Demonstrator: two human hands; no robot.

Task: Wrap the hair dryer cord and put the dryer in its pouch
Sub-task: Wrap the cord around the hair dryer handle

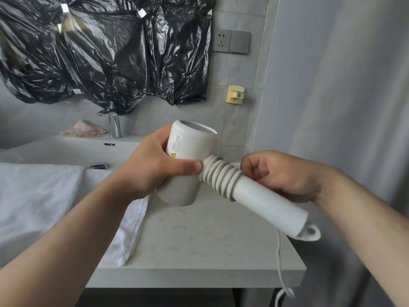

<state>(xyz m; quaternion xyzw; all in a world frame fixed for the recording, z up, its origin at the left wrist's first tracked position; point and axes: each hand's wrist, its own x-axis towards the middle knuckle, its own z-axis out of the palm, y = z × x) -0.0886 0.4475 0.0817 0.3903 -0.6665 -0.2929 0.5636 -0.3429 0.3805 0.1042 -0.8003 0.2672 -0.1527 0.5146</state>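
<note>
Two hands share one hair dryer, held above the grey counter, right of the white towel. No pouch in view. Barrel points up and away. The handle is the long axis, running down-right toward the person's right side.

Left hand grips the barrel, fingers wrapped round it, thumb pressed on the first turn. Right hand sits just behind the handle at the last turn, fingers curled. Can't tell if they pinch cord.

Cord coils cover only the upper handle, several tight turns beside the barrel. Lower handle is bare. Loose cord hangs off the handle end past the counter edge.

Likely mid-wrap. Further turns would go down the handle, away from the left thumb, with the right hand nearer.
</note>
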